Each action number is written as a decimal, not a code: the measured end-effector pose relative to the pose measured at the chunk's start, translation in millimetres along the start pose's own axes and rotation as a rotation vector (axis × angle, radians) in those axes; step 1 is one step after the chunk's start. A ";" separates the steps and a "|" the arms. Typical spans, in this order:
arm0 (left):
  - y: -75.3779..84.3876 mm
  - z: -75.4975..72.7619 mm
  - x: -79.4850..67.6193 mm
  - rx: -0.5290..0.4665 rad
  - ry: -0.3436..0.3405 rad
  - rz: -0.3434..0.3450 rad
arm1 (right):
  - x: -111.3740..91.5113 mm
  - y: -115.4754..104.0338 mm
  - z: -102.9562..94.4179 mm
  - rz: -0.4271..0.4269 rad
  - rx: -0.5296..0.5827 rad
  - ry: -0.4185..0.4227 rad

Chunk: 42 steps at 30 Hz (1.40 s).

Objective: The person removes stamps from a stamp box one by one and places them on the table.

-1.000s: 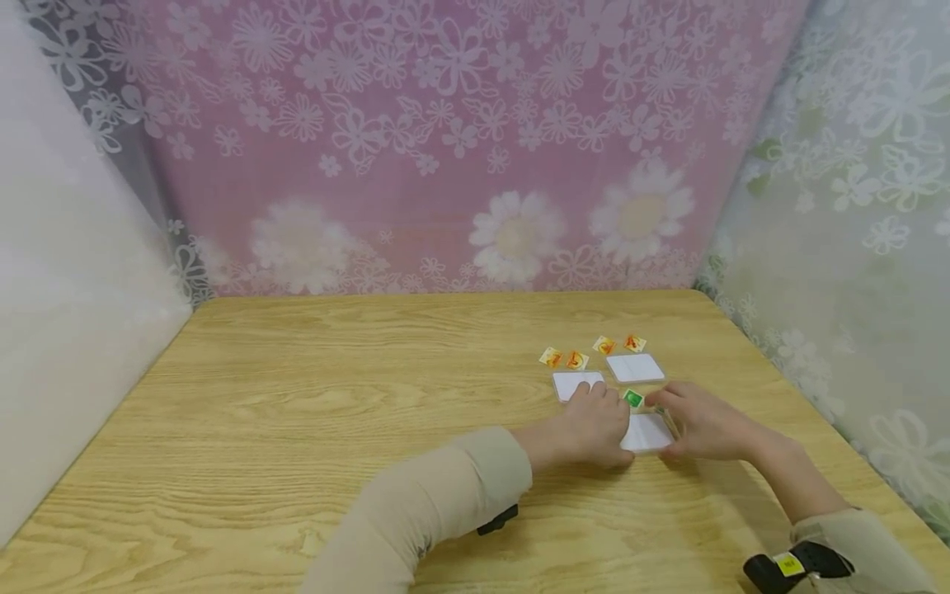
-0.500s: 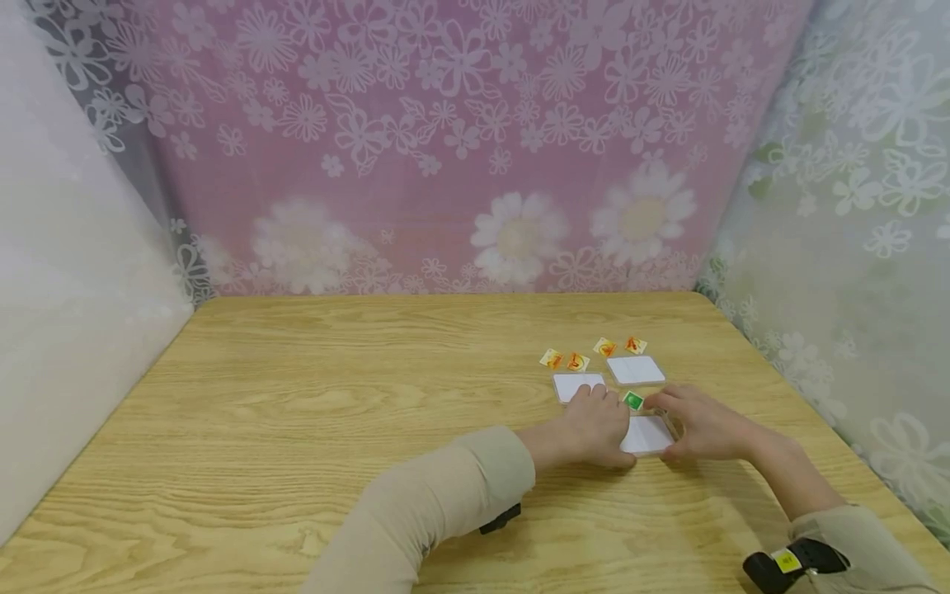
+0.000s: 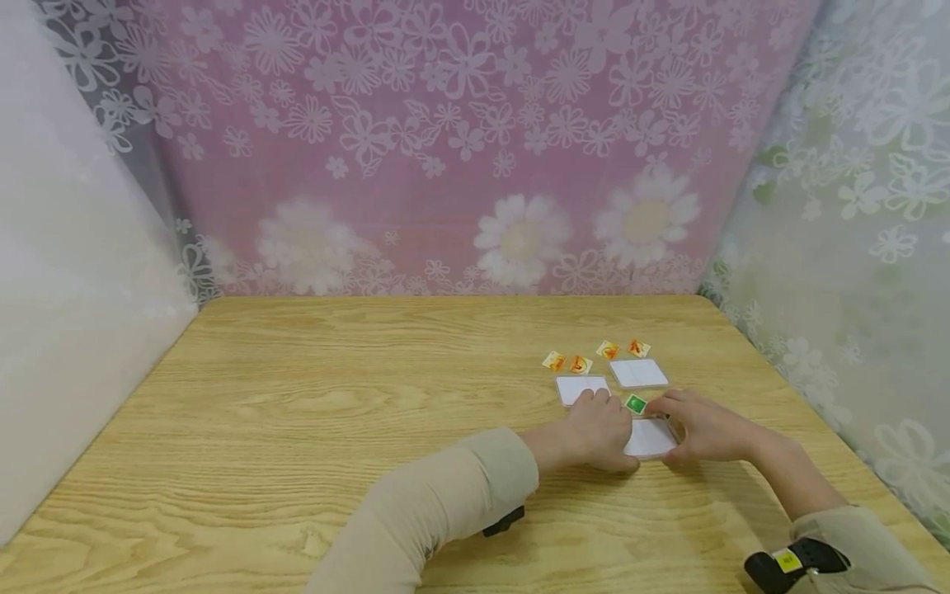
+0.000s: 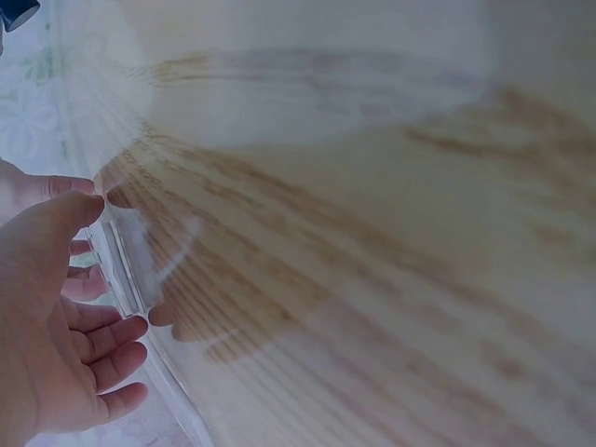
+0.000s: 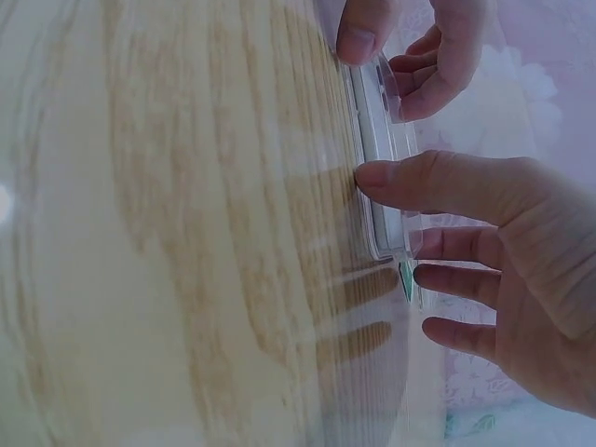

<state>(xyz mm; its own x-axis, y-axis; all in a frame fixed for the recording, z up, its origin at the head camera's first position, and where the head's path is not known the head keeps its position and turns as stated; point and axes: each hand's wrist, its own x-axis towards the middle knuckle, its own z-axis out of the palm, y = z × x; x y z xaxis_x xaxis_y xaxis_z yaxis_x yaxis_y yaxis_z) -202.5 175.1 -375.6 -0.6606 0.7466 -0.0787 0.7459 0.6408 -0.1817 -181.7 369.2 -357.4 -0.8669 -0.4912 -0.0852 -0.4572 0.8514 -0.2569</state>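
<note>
A flat clear plastic case with a white inside lies on the table between both hands. My left hand grips its left end, thumb at the near edge. My right hand grips the right end, with its thumb on the near edge and fingers towards the far side. In the right wrist view a clear rim shows along the case, near the left fingers. A small green picture piece lies just beyond the case, close to the right index finger. The left hand partly hides the case's left end.
Two similar flat cases lie farther back, one at the left partly behind the left fingers, one at the right. Two orange picture pieces lie beyond each, such as this piece. Patterned curtains border the wooden table.
The whole head view has shifted slightly. Both hands stay on the case, with no clear movement of theirs or of the pieces.
</note>
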 end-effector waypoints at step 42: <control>0.2 -1.3 2.4 0.002 -0.056 0.006 | -0.6 -1.8 0.6 0.034 -0.034 0.018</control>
<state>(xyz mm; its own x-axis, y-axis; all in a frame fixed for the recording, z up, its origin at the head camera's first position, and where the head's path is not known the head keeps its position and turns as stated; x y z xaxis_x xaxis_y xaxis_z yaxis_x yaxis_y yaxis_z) -203.8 177.3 -374.6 -0.6599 0.7393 -0.1341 0.7497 0.6360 -0.1831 -180.3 367.9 -357.5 -0.8852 -0.4590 -0.0754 -0.4340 0.8733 -0.2214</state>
